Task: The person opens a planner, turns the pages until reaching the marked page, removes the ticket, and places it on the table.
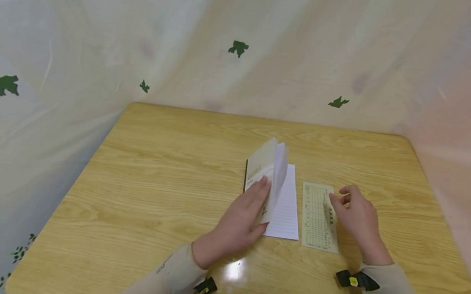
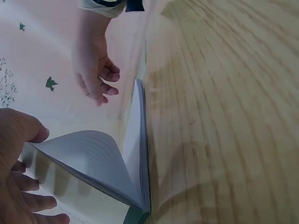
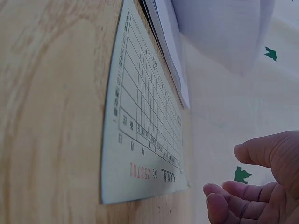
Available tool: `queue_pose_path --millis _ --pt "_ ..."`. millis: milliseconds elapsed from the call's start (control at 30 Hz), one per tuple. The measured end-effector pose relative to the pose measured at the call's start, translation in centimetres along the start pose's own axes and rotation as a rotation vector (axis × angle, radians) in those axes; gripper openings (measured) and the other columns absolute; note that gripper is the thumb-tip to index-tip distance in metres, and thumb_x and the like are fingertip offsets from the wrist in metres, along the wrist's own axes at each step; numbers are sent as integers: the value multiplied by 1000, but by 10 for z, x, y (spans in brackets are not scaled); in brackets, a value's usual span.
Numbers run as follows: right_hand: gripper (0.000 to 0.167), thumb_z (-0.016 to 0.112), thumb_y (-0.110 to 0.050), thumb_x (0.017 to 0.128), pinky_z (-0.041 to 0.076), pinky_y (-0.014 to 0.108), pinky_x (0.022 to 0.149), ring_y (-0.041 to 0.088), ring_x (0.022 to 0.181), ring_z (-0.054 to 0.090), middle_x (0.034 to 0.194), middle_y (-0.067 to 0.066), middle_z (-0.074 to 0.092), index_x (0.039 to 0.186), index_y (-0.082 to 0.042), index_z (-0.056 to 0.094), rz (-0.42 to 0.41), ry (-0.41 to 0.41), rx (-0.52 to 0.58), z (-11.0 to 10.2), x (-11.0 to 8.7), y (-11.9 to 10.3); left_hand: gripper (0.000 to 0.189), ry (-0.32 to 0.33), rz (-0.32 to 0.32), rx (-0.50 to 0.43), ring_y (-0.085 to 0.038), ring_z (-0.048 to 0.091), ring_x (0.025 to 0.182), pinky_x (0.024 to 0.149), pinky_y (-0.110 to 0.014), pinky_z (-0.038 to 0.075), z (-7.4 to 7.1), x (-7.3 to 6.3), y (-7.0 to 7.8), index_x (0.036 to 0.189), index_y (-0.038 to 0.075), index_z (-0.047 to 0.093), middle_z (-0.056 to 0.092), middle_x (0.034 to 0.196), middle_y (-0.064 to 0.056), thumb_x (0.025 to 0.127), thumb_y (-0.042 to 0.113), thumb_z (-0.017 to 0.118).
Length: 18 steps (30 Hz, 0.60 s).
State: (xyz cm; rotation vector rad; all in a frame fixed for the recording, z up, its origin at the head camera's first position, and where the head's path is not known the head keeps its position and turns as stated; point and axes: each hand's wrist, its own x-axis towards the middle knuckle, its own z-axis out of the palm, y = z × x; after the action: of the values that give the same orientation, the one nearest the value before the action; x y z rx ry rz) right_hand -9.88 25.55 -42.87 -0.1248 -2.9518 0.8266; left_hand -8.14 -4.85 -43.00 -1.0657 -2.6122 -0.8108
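Note:
A lined notebook (image 1: 284,214) stands partly opened on the table, its pale cover (image 1: 261,162) and a bunch of leaves raised on the left side. My left hand (image 1: 238,218) holds that raised half, fingers along the outside of the cover and thumb at the page edges, as the left wrist view shows too. Beside the notebook's right edge lies a pale green printed form (image 1: 321,216) with a grid and a red number. My right hand (image 1: 355,214) hovers by the form's right edge, fingers loosely bent. In the right wrist view a gap shows between thumb and fingertips.
The wooden table (image 1: 155,173) has rounded far corners. A pale curtain (image 1: 291,55) with green leaf shapes hangs behind it and along both sides. Black straps (image 1: 357,281) sit on the sleeves at both wrists.

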Motion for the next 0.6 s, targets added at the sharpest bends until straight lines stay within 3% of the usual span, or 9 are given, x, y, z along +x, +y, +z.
queue_pose_path --millis 167,367,600 --pt "45 55 -37 98 41 34 55 29 72 62 96 23 66 115 5 54 13 2 1 1 -1 2 90 -151 16 113 -34 15 147 113 -50 27 10 6 4 156 3 10 8 162 -16 92 36 64" --pt "45 55 -37 98 42 35 58 31 77 63 96 22 66 114 4 54 19 5 3 1 -2 4 87 -336 -7 122 -35 5 148 114 -53 21 17 7 5 158 12 4 -1 162 -14 96 46 56" --pt "43 55 -36 98 40 33 57 29 75 62 96 21 66 114 4 55 17 19 6 0 -2 8 71 -498 53 196 -39 9 147 114 -55 21 20 3 0 157 17 22 9 161 -18 98 41 55"
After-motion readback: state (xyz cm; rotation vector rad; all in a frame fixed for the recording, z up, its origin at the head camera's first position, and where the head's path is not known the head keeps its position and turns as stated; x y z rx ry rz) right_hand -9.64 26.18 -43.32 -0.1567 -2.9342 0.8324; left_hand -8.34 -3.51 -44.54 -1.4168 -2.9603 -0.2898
